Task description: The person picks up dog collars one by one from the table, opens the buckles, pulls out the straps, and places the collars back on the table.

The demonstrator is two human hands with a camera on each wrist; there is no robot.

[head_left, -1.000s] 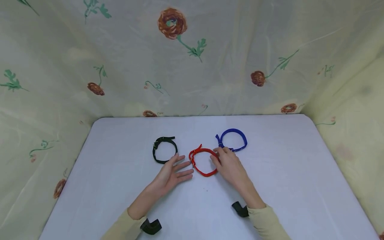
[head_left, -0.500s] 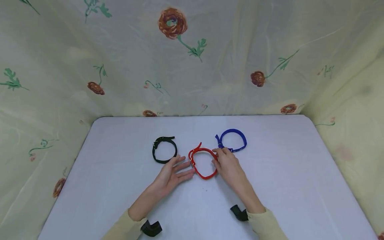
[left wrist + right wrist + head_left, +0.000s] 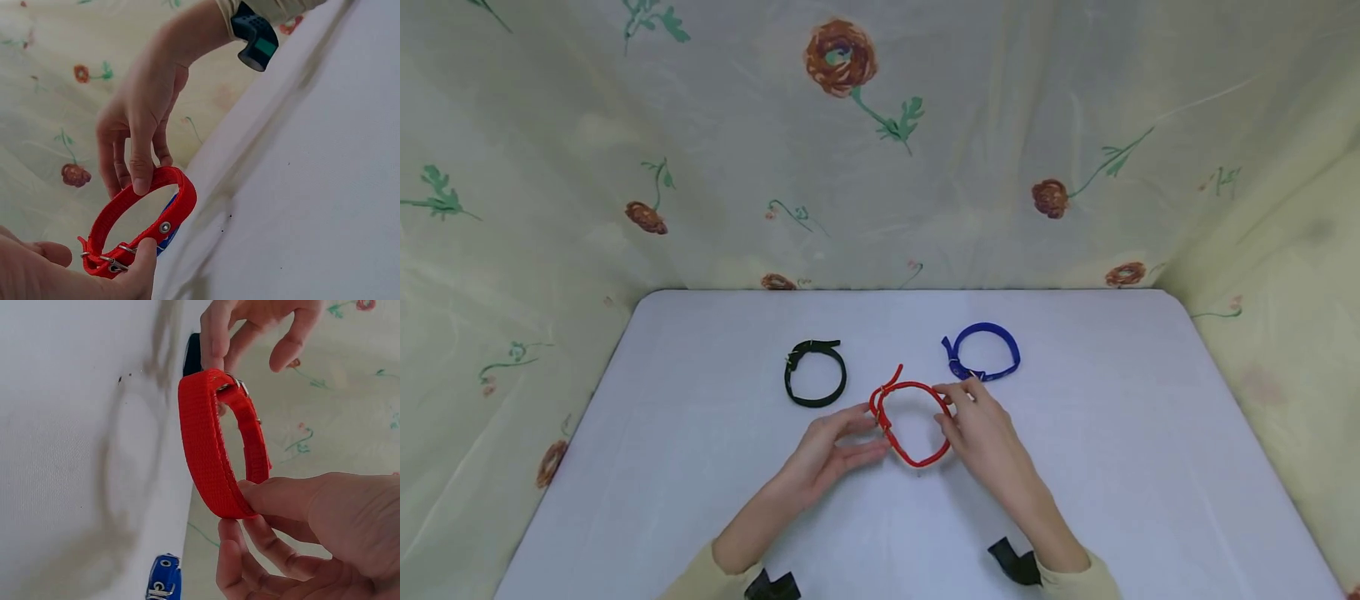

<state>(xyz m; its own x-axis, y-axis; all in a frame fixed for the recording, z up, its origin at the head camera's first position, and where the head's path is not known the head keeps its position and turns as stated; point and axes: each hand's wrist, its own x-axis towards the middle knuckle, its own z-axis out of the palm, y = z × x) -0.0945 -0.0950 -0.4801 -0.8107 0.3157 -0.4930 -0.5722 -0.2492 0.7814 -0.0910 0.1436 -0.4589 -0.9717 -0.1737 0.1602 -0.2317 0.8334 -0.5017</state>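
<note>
The red woven ring-shaped collar (image 3: 203, 447) moves nearer, right hand (image 3: 988, 427) pinching its right side, loose-fingered left hand (image 3: 822, 457) touching its buckled left.

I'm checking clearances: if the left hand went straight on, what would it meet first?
Most likely the red collar, which the left hand seems to touch; past its loop comes the right hand, though depth is hard to judge.

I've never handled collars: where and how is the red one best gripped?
Probably the red collar's plain band, from the right, as the right hand pinches it: thumb inside, fingers outside. The open loop leaves room there, while the buckle and loose strap end crowd the left side.
</note>
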